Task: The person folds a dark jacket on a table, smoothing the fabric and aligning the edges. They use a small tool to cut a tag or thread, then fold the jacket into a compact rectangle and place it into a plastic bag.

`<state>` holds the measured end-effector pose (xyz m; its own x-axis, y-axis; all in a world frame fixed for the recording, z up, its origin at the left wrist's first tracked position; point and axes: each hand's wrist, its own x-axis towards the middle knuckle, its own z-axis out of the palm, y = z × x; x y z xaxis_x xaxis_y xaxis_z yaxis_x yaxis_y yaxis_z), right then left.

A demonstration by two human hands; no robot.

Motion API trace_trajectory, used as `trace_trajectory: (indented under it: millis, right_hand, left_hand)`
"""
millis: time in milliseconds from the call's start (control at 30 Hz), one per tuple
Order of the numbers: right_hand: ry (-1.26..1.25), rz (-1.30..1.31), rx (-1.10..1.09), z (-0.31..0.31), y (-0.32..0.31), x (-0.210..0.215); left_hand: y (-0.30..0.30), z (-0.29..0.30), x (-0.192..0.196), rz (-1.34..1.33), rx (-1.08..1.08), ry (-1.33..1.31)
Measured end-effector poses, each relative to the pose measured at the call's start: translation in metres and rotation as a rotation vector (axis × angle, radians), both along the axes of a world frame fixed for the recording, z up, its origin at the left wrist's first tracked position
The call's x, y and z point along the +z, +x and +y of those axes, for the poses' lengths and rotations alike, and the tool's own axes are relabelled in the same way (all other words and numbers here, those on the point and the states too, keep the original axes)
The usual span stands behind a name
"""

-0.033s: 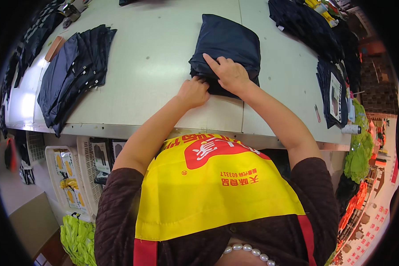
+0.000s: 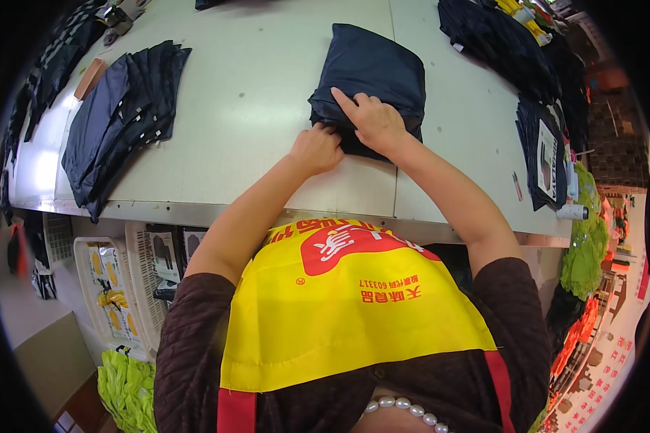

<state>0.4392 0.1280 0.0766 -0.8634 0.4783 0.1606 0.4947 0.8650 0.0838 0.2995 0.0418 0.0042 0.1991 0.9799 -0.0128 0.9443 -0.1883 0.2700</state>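
Folded dark navy fabric garment [image 2: 372, 76] sits upper centre of frame on pale grey table [image 2: 245, 108]. Left hand [image 2: 315, 149] curled, pinching its near edge; right hand [image 2: 374, 121] flat on top, index finger out. Vs. earlier frame: hands & garment unchanged. Stack of navy pieces [image 2: 119, 119] upper left.

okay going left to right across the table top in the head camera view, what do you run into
Fanned stack of dark navy fabric pieces → left hand → right hand pressing on the folded dark navy garment → pile of dark garments at the table's right side.
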Motion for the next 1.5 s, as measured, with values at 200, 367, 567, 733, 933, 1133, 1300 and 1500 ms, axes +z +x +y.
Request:
trace_trajectory:
  millis: [200,367,567,733,933,1133,1300,1500]
  right_hand:
    - [-0.045,-0.023,-0.067,0.009,-0.007,-0.002]
    - [-0.073,-0.026,-0.085,0.017,-0.007,0.006]
    - [-0.107,-0.025,-0.108,0.022,0.0,0.011]
    - [-0.162,-0.087,0.065,0.023,0.018,0.018]
    - [-0.158,-0.141,0.327,0.025,0.046,-0.015]
    - [-0.482,-0.389,0.321,0.026,0.01,0.006]
    - [-0.791,-0.321,0.221,0.051,-0.027,-0.005]
    - [-0.923,-0.036,0.169,0.055,-0.02,-0.03]
  left_hand:
    - [0.002,0.022,-0.022,0.089,0.142,0.015]
    - [0.002,0.034,-0.019,0.21,0.037,0.015]
    - [-0.003,0.044,0.007,0.184,-0.022,-0.042]
    - [0.0,0.019,0.021,0.125,-0.005,0.095]
    - [-0.005,0.01,0.038,0.253,-0.185,0.137]
    - [-0.005,0.009,0.068,0.155,-0.216,-0.079]
    - [0.048,0.01,0.028,-0.006,-0.158,-0.266]
    - [0.116,0.022,0.034,-0.378,0.019,0.004]
